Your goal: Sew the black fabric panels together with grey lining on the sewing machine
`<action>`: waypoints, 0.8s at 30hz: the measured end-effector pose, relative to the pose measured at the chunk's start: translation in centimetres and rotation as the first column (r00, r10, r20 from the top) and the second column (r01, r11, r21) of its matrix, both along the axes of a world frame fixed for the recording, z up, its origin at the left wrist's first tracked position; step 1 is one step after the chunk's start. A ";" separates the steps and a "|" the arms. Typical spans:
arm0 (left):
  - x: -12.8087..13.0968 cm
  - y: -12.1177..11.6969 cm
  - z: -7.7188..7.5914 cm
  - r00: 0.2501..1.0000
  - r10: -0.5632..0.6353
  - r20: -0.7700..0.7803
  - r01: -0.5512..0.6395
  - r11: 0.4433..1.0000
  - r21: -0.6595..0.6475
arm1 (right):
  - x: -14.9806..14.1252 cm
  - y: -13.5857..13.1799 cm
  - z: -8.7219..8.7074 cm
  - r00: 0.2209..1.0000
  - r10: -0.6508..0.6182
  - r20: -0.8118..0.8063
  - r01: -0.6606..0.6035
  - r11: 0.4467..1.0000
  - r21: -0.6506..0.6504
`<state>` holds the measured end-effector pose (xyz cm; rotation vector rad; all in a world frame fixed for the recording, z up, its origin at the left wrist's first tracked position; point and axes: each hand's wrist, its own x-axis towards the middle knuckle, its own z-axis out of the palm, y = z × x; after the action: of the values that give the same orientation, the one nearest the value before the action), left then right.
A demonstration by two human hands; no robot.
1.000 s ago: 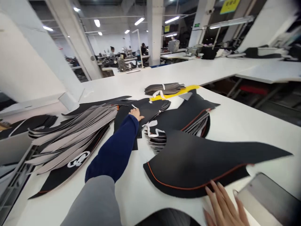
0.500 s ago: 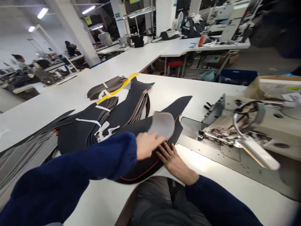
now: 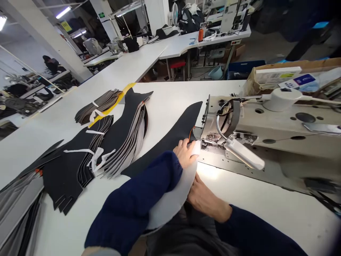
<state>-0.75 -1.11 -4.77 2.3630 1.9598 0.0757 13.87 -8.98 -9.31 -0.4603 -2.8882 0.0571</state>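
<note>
Grey fabric (image 3: 170, 204) and black panel (image 3: 177, 129), edges just beside sewing machine (image 3: 282, 115) | left hand (image 3: 184, 153): pinching grey fabric | right hand (image 3: 204, 196): curled at near edge, grip unclear | step: apparently aligning edges | next: seemingly calls for flat, even guiding

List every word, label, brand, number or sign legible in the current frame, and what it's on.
None legible.
Yellow sign in the background: marks too blurred to read.
Green sign on the pillar: too small.
White box with a yellow-green patch: print too small.
Blue-and-white packet: print too blurred.
Sewing machine and grey panel in hand: no lettering visible.
</note>
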 end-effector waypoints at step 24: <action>1.1 0.4 -0.3 0.977 -0.213 -0.028 0.212 0.976 -0.038 | 1.9 -0.2 0.7 0.998 -0.055 -0.021 0.056 0.997 0.061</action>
<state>0.35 -0.68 -5.12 2.5490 1.6921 -0.0087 15.79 -9.18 -8.57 -0.5257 -2.8470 -0.0355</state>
